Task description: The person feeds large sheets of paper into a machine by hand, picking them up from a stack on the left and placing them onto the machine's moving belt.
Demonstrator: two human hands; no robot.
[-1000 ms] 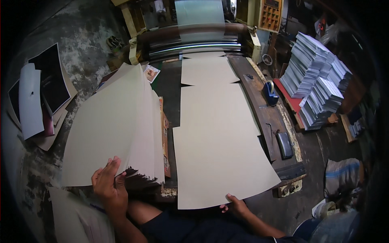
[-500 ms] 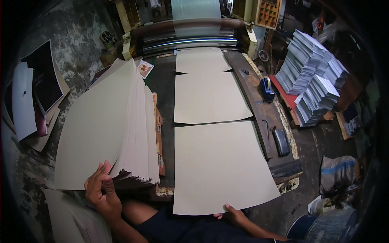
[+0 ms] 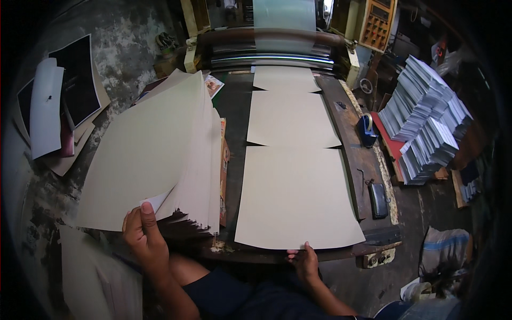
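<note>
A thick, fanned stack of large cream paper sheets lies on the left. Between thumb and fingers, my left hand pinches the near corner of the top sheet, which curls up and bares a paler underside. To the right, three cream sheets run in a line toward the rollers. At the near edge of the closest sheet, my right hand has its thumb over the edge and its fingers mostly below it. The middle sheet and the far sheet lie beyond, the far one reaching the rollers.
A roller machine with a clear film web spans the back. Along the table's right side run a dark guide bar, a blue tape dispenser and a black case. Bundled paper stacks stand farther right.
The line of sheets has advanced toward the rollers, my right hand following the nearest one forward. My left hand has lifted the top sheet's corner. The whole view has shifted.
</note>
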